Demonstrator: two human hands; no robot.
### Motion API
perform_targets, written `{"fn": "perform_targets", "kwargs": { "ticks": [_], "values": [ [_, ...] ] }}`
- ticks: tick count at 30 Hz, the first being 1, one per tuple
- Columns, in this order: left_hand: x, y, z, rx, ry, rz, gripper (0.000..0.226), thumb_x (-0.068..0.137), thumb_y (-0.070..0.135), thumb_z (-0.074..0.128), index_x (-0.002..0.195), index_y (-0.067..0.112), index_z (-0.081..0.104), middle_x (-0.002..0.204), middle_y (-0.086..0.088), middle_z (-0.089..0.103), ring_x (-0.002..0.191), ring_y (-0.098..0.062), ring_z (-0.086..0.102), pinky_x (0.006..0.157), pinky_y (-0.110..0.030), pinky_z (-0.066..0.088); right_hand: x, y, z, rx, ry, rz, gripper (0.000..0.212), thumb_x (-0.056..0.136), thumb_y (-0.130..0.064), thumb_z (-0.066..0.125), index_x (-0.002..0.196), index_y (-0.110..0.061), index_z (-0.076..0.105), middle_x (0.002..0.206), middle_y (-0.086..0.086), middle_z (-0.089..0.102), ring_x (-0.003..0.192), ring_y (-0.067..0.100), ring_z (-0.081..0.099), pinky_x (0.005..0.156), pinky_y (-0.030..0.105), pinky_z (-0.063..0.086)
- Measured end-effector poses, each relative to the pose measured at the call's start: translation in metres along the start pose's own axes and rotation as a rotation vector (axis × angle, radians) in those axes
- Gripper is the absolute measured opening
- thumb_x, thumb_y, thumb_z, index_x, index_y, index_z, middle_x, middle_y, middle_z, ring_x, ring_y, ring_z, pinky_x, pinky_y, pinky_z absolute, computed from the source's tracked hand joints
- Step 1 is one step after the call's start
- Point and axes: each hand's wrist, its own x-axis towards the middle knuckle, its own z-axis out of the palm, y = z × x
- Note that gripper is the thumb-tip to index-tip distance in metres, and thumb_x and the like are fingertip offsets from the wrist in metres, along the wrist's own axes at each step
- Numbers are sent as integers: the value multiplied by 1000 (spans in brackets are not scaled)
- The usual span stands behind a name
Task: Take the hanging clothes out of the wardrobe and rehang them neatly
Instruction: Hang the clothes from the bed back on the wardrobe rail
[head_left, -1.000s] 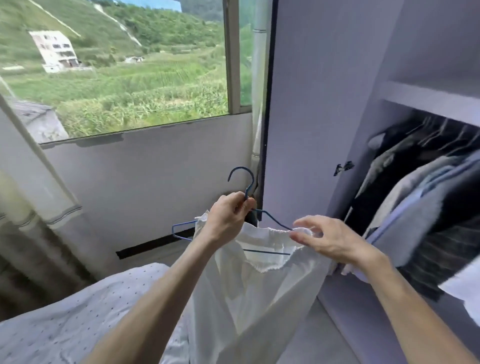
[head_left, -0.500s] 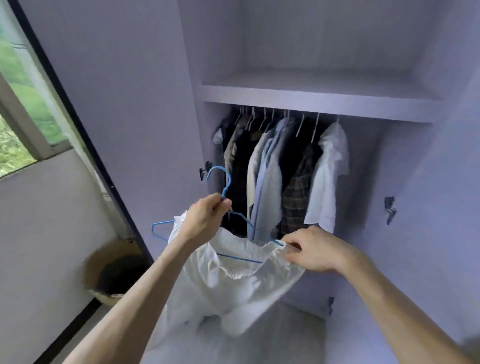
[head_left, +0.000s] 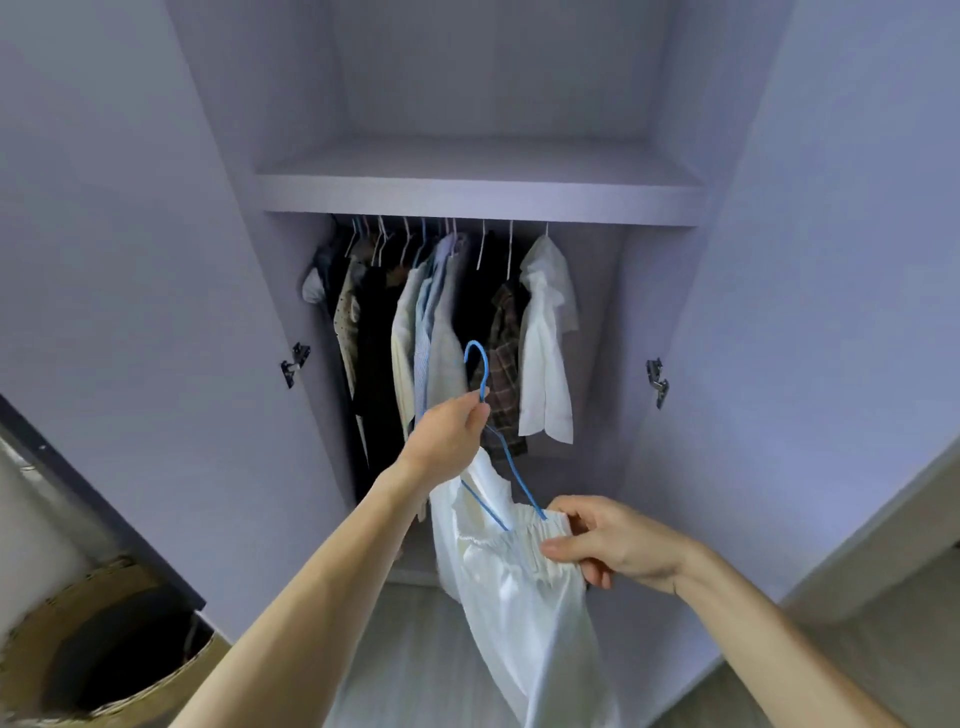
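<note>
We held the blue hanger (head_left: 485, 382) in our left hand (head_left: 451, 435), fingers curled tight and pinching the neck just below the hook, which stood up above our knuckles. Our right hand (head_left: 621, 548) was lower and to the right, its thumb and curled fingers gripping the gathered waistband of the white garment (head_left: 519, 603). The hanger's lower end ran into that waistband just beside our right fingertips, so the hanger sat tilted between our hands. The rest of the garment hung down below our right fingers. Beyond our left fingers, inside the open wardrobe (head_left: 675, 312), the hanging clothes (head_left: 436, 322) were bunched under the shelf (head_left: 483, 195). A plaid shirt (head_left: 503, 379) and a white shirt (head_left: 545, 358) hung just past the hook. A woven basket (head_left: 93, 582) sat well to the left of our left hand.
</note>
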Motion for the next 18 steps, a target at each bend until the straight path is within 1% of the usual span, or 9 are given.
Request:
{"fn": "perform_targets", "kwargs": {
  "ticks": [1,2,3,4,6,8,11,15,18],
  "values": [
    [3,0,4,27,-50,13,40,107,31,37,138,10,51,121,-7,63,105,-21,60,79,-17,40,0,5,1,33,38,14,21,93,-14,67,100,3,57,57,-8,49,50,10,48,47,21,39],
    [5,-1,7,57,-97,22,46,106,33,37,149,17,41,140,-2,54,128,-23,51,96,-24,39,0,10,2,68,81,30,20,94,-14,66,100,3,58,55,-7,49,50,9,47,46,21,38],
    [7,-2,10,93,-134,34,51,106,36,38,155,23,32,153,1,42,140,-21,39,107,-29,34,1,15,2,105,128,50,19,94,-13,66,100,2,58,54,-5,49,49,9,46,46,20,37],
    [9,-3,12,125,-154,54,54,105,37,39,157,25,26,159,2,34,145,-19,32,113,-30,29,3,20,1,143,176,72,17,93,-12,66,100,2,59,54,-3,49,48,10,45,45,21,36],
    [13,-6,14,156,-160,81,56,104,37,41,157,27,25,162,1,28,148,-18,27,116,-31,25,9,28,-1,220,276,117,14,92,-9,66,97,2,60,52,0,49,47,10,44,43,21,33],
    [18,-11,13,161,-154,83,57,103,38,43,157,30,25,163,1,24,150,-18,22,117,-32,24,15,33,-6,299,366,146,7,90,-6,66,92,-3,60,50,-2,48,45,9,43,42,21,32],
    [32,-16,6,196,-142,81,59,102,39,45,156,34,22,164,1,21,151,-21,19,119,-39,25,28,39,-21,384,457,162,7,90,-4,65,87,-7,60,49,-5,49,43,8,42,41,20,33],
    [66,-13,-14,268,-95,98,62,102,39,45,158,31,19,166,-4,14,152,-26,14,122,-45,21,59,41,-53,378,564,180,11,90,-4,65,81,-9,59,49,-3,49,42,8,43,44,21,35],
    [97,1,-35,372,27,126,65,102,41,46,159,30,16,167,-5,6,153,-26,6,123,-48,14,92,36,-89,335,623,162,11,90,-4,63,81,-10,60,52,-2,50,41,8,43,44,20,36]
  ]
}}
